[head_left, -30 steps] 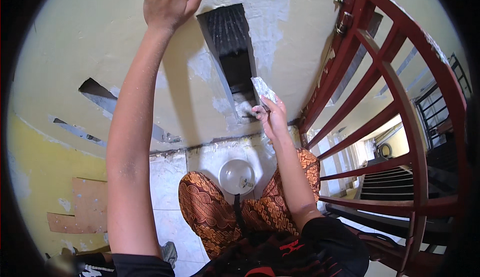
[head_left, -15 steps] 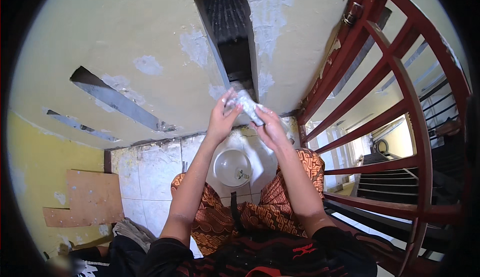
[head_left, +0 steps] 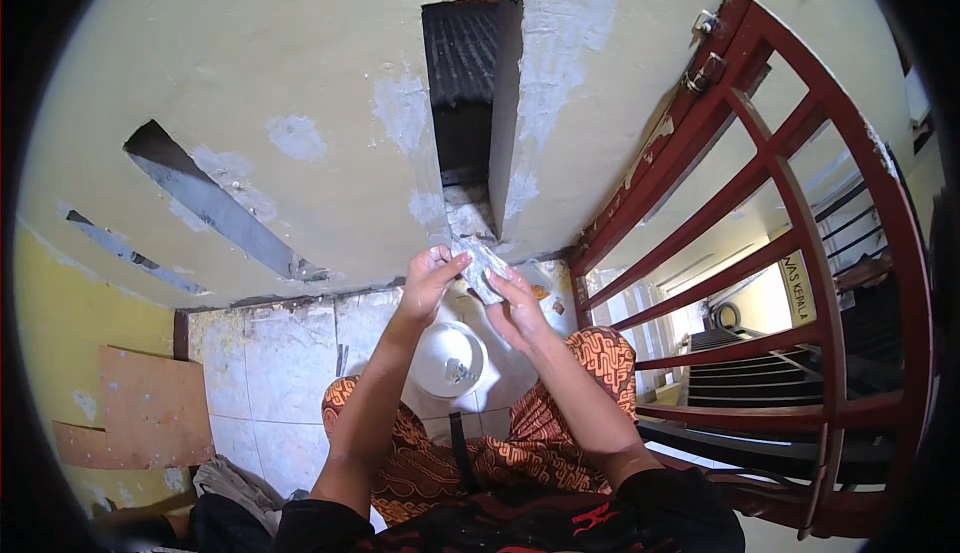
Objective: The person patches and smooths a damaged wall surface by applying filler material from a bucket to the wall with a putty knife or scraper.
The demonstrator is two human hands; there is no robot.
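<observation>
working a grey lump of filler [head_left: 480, 271] between two hands just above the one white bowl [head_left: 449, 358]: left hand [head_left: 428, 283] pinching its edge with curled fingers, right hand [head_left: 512, 305] cupped half-closed beneath. likely shaping before packing; next calls for firm press into the one tall wall slot [head_left: 470, 103] above the bowl.
</observation>
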